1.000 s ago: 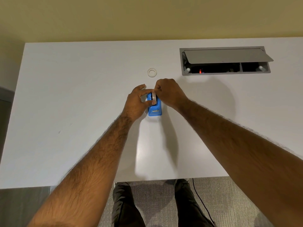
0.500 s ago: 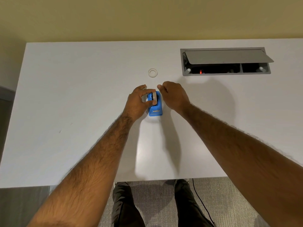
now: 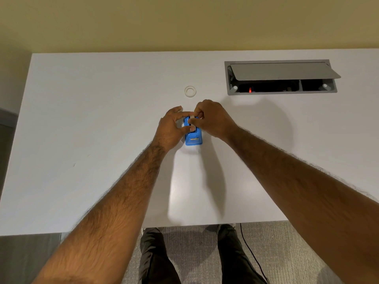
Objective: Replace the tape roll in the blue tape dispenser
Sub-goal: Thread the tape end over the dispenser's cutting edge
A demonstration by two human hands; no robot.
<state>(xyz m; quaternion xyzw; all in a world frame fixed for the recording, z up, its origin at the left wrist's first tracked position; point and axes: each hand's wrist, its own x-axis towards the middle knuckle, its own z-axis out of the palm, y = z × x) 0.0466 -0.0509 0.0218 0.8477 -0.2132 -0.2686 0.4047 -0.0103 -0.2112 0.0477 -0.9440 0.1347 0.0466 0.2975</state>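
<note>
While the left hand (image 3: 171, 128) curls round the left side of the dispenser (image 3: 193, 136) and steadies it on the table (image 3: 98, 124), the right hand (image 3: 213, 119) reaches over the far end, its fingertips pinching a pale roll (image 3: 192, 116) that sits in the top of the blue body; whether they hold the roll's rim or a loose end of tape is too small to tell. The dispenser stands near the middle of the table, its cutter end towards the person, with both hands touching it. A white ring (image 3: 190, 91) lies flat just beyond the hands, apart from them; it looks like a bare core, so I judge the old roll to be already out, though that is not certain. A roll appears to be in or almost in its cradle, so the task seems well advanced; what is probably left is to seat the roll fully, draw the tape forward to the cutter and let go; whether tape has reached the cutter yet cannot be seen. Far right, a grey hatch (image 3: 281, 77) in the table stands open, well away from the work.
</note>
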